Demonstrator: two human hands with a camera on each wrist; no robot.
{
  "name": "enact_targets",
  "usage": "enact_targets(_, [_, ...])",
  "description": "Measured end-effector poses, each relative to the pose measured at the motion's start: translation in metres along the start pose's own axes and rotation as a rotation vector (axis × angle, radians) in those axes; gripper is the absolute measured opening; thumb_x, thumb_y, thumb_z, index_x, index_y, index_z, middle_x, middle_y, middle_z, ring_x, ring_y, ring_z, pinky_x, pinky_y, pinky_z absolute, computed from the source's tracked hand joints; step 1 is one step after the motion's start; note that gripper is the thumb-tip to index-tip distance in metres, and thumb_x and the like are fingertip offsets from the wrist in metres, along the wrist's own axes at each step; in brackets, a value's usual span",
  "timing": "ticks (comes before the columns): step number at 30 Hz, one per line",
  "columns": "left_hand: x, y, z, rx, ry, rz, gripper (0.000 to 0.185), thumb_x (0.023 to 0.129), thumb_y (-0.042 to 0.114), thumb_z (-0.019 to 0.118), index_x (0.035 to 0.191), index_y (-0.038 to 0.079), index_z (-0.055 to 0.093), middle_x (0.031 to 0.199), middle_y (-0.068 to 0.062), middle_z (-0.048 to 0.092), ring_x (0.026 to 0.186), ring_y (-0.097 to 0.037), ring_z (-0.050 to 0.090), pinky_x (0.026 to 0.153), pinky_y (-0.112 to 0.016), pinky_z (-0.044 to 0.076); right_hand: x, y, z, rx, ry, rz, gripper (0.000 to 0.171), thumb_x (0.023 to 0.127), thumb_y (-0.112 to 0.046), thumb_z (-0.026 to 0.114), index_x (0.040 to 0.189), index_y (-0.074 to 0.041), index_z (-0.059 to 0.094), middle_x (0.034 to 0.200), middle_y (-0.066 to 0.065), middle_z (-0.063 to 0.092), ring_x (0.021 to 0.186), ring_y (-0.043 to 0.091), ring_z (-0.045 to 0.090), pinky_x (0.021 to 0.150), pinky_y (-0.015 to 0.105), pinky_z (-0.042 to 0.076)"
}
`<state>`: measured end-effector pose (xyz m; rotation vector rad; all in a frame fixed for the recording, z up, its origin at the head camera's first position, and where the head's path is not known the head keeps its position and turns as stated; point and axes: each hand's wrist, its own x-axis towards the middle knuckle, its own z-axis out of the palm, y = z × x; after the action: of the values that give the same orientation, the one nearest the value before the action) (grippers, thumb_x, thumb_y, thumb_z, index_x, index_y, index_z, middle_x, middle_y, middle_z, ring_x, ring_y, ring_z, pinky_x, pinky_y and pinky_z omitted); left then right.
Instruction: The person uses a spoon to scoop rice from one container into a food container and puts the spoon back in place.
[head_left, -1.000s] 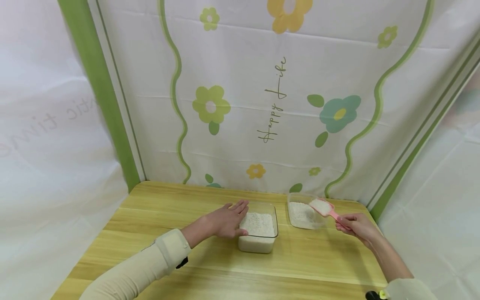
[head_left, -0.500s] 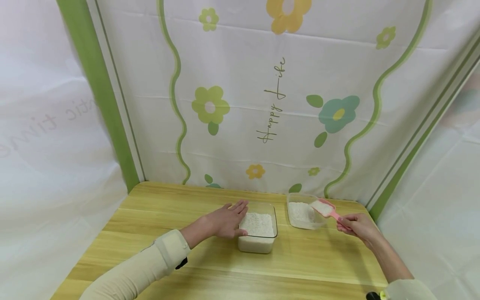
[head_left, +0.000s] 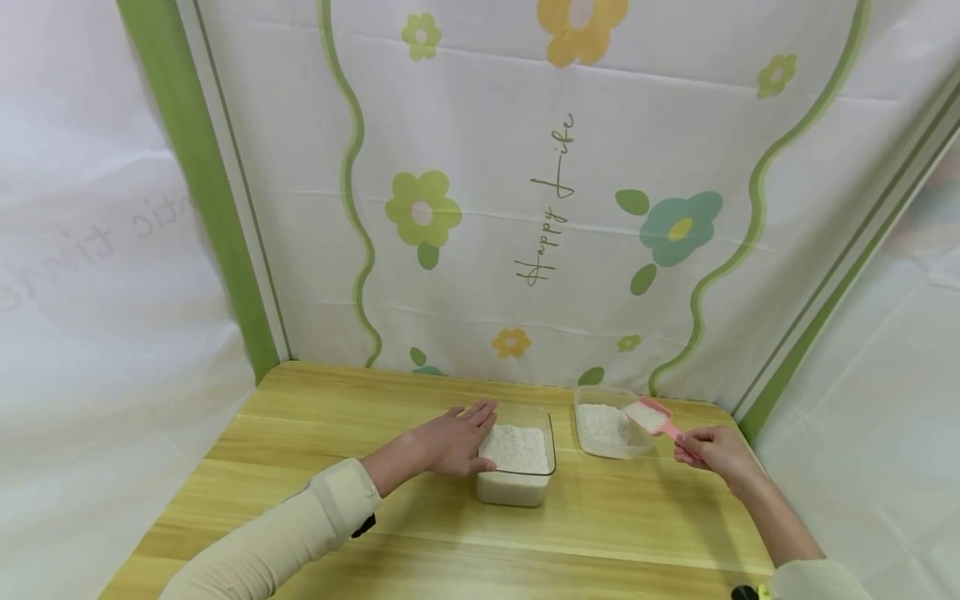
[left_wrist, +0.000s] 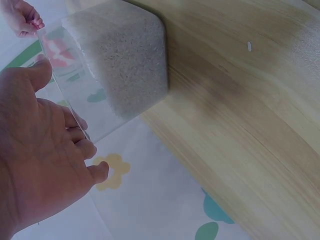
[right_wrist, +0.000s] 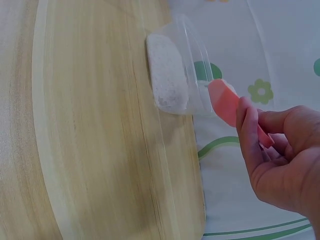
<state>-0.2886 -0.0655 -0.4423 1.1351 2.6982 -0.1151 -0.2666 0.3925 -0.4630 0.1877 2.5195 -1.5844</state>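
Wooden table (head_left: 315, 417): our left hand (head_left: 450, 440) flat against near tub (head_left: 517, 454), half-filled. Right hand (head_left: 716, 452) pinches scoop (head_left: 651, 417), loaded, over far tub (head_left: 607, 429); transfer unfinished.

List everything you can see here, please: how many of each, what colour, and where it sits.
Clear plastic container of white rice: one, middle of the table, beside the left hand.
Second clear plastic container of white rice: one, further back and to the right.
Pink plastic scoop: one, loaded with rice, over the second container's right edge.
Light wooden table: one, yellow-brown, under it all.
White cloth backdrop with green, yellow and blue flowers: one, behind the table, reading "Happy Life".
Left hand: cream sleeve, fingers straight against the nearer container's side.
Right hand: pinches the scoop's handle.
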Motion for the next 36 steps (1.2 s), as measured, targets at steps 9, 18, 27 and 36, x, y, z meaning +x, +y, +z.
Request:
enact_targets(9, [-0.001, 0.0, -0.001, -0.006, 0.001, -0.001, 0.082, 0.102, 0.06, 0.037, 0.161, 0.006, 0.017, 0.169, -0.01, 0.007, 0.157, -0.022, 0.008, 0.124, -0.047, 0.023, -0.004, -0.006, 0.002, -0.055, 0.02, -0.016, 0.035, 0.103, -0.005, 0.051, 0.119, 0.027, 0.054, 0.081, 0.003, 0.073, 0.071, 0.005, 0.072, 0.069, 0.021, 0.059])
enact_targets(18, [-0.001, 0.0, -0.001, -0.013, 0.004, 0.006, 0.081, 0.103, 0.059, 0.038, 0.161, 0.006, 0.016, 0.169, -0.01, 0.008, 0.157, -0.023, 0.008, 0.123, -0.048, 0.023, -0.005, -0.008, 0.008, -0.12, 0.07, -0.048, 0.035, 0.102, -0.005, 0.053, 0.117, 0.027, 0.056, 0.082, 0.008, 0.075, 0.069, 0.005, 0.072, 0.068, 0.021, 0.059])
enact_targets(27, [-0.001, 0.0, -0.001, 0.014, 0.003, 0.001, 0.082, 0.102, 0.061, 0.036, 0.16, 0.006, 0.017, 0.169, -0.01, 0.008, 0.157, -0.022, 0.008, 0.123, -0.047, 0.024, -0.006, -0.011, 0.013, -0.206, 0.112, -0.089, 0.031, 0.101, -0.003, 0.054, 0.113, 0.025, 0.06, 0.081, 0.014, 0.075, 0.066, 0.008, 0.073, 0.065, 0.022, 0.06])
enact_targets(36, [0.0, 0.0, 0.0, 0.023, -0.004, -0.002, 0.083, 0.101, 0.063, 0.033, 0.161, 0.007, 0.016, 0.17, -0.008, 0.006, 0.157, -0.022, 0.007, 0.124, -0.046, 0.023, -0.005, -0.009, 0.017, -0.315, 0.153, -0.139, 0.026, 0.1, -0.003, 0.056, 0.104, 0.02, 0.066, 0.076, 0.01, 0.074, 0.063, 0.01, 0.072, 0.059, 0.02, 0.058])
